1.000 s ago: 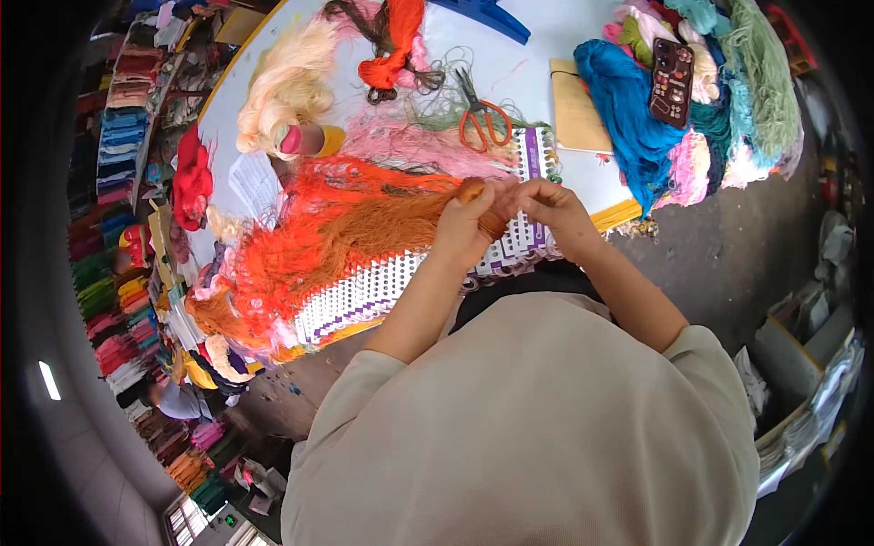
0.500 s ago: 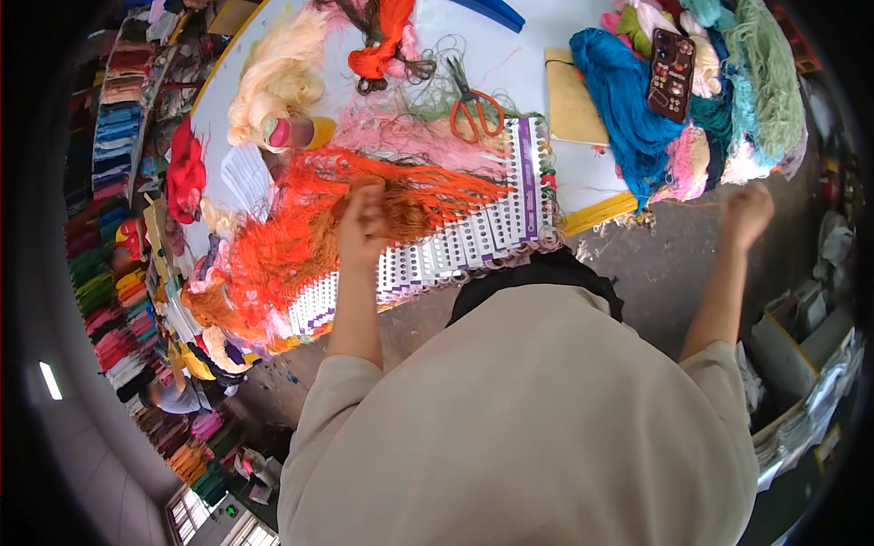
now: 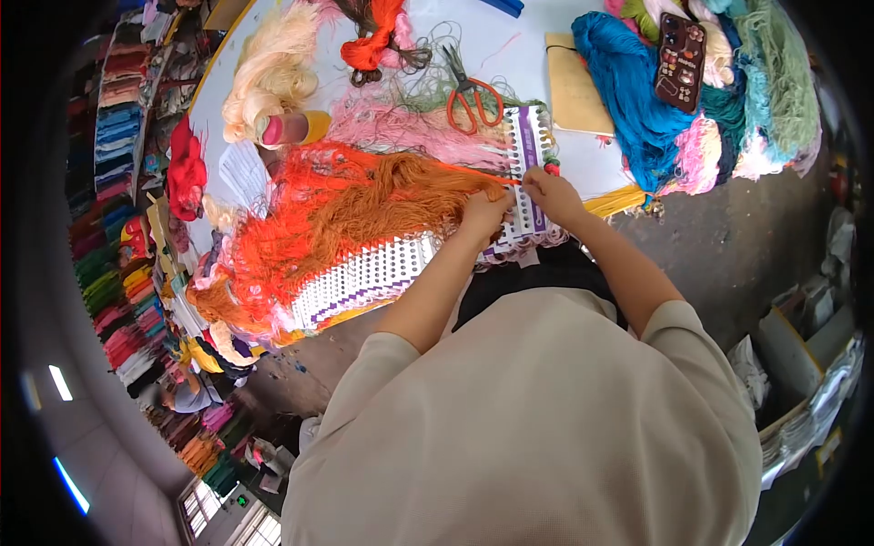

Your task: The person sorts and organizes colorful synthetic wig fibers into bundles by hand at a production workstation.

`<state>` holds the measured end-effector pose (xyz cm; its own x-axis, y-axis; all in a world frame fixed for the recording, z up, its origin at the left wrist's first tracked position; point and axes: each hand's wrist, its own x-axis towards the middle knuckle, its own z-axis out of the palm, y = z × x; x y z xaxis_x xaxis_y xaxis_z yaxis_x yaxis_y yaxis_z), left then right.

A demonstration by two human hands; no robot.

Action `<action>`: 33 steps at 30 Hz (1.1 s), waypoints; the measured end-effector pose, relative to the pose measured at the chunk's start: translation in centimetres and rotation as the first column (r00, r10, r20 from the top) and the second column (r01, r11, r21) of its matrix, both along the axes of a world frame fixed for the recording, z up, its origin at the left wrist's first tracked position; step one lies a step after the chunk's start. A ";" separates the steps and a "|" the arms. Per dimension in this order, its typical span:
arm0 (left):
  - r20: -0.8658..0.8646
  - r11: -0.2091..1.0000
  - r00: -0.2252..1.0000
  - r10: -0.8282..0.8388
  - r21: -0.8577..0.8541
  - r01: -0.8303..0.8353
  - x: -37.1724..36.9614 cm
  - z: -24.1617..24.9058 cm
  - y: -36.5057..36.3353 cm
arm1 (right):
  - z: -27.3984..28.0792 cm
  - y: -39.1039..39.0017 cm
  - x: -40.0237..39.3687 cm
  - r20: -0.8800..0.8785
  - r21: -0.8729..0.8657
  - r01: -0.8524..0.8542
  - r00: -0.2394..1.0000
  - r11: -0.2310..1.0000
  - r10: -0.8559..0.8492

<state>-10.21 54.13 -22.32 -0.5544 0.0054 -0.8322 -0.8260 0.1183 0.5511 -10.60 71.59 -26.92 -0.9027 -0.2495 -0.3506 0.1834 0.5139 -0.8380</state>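
Note:
My left hand (image 3: 484, 218) is closed on the end of a rust-brown thread skein (image 3: 391, 196), which stretches left over the bright orange threads (image 3: 291, 196). Beside it, my right hand (image 3: 552, 195) pinches an orange-red strand at the edge of the white punched thread cards (image 3: 525, 136) with purple print. More of these cards (image 3: 364, 275) overlap in a row along the table's near edge, partly under the threads. Pink threads (image 3: 391, 127) lie beyond the orange ones. Orange-handled scissors (image 3: 473, 102) rest just past my hands.
A blue skein (image 3: 619, 91) and other coloured skeins hang over the table's right end, a phone (image 3: 681, 65) on top. Next to them lies a tan notebook (image 3: 578, 91). Cream yarn (image 3: 270, 82), a thread spool (image 3: 287, 129) and a red skein (image 3: 186, 173) sit at left.
My right hand has come in from far right to the cards and pinches a strand. My left hand has moved right, drawing the rust-brown skein out across the orange threads.

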 end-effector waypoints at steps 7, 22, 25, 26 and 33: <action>-0.072 0.987 0.997 -0.034 0.152 0.044 -0.8 -1.5 0.3 | 0.1 0.3 -0.8 -0.005 -0.126 -0.011 1.000 0.992 0.011; -0.086 0.955 0.968 0.236 0.207 -0.214 -0.8 -0.1 -0.4 | -2.4 0.8 -0.8 0.318 -0.272 0.059 0.947 0.961 0.032; 0.135 0.857 0.937 0.323 0.377 -0.350 -1.0 1.1 0.1 | -2.3 0.8 -1.2 0.416 -0.308 0.037 0.904 0.951 0.100; 0.156 0.850 0.960 0.232 0.447 -0.278 -0.9 1.7 0.3 | -2.1 0.8 -1.1 0.414 -0.307 0.035 0.905 0.951 0.101; -0.031 0.958 0.964 -0.265 0.103 0.267 -0.8 1.2 2.0 | 1.1 1.8 -1.3 0.512 -0.494 0.227 0.856 0.839 0.071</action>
<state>-10.99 56.12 -21.15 -0.5351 0.2414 -0.8095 -0.7630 0.2732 0.5858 -11.89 73.35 -25.83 -0.6660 -0.4623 -0.5854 0.6631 -0.0074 -0.7485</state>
